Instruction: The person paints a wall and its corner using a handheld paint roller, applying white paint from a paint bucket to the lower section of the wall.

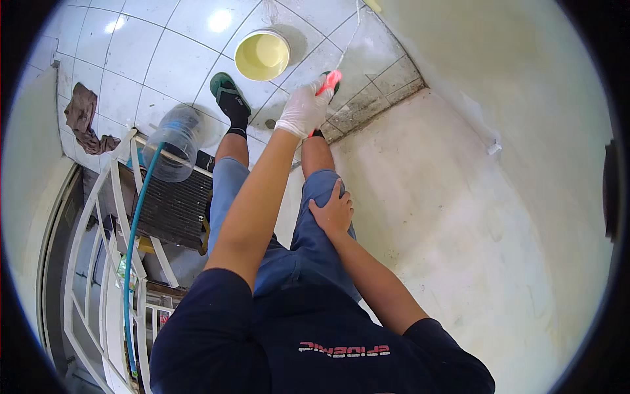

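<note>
My left hand (306,106), in a thin white glove, is wrapped around a bright pink handle (332,79) above my right foot. A thin whitish line (350,42) runs from its tip to the top edge; cord or water, I cannot tell. Most of the handle is hidden in the fist. A pale yellow bucket (262,55) stands on the white tiled floor (197,29) just beyond my feet. My bare right hand (333,209) rests on my right knee and holds no object.
At left, a white metal railing (74,276) borders lower steps. A clear plastic container (172,147) stands by its top, with a teal hose (135,221) reaching it. A brown cloth (86,118) lies on the tiles. A pale wall (492,59) rises at right, above dirty edge tiles (362,106).
</note>
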A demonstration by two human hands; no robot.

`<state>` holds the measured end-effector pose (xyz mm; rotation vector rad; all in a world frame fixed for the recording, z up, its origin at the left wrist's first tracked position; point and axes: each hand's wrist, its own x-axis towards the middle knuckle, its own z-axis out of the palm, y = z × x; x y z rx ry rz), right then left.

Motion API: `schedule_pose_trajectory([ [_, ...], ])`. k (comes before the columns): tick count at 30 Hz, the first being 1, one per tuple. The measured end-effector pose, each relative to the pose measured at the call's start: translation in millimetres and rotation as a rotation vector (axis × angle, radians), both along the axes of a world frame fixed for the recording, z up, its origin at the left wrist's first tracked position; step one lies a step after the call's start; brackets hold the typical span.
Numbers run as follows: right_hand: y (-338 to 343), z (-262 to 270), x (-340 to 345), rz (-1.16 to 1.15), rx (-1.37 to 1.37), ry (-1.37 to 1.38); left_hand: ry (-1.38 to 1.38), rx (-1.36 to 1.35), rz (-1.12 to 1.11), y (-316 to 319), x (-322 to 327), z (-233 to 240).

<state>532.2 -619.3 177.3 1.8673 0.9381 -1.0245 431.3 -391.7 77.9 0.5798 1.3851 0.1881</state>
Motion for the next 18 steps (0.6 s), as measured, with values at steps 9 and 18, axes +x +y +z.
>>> schedule_pose_trajectory([
  [9,-2,2,6,-0.004,0.05,-0.014,-0.049,-0.099,0.001,-42,22,46],
  [18,-10,-1,17,-0.044,0.02,0.007,-0.037,0.018,-0.086,-55,109,-7],
])
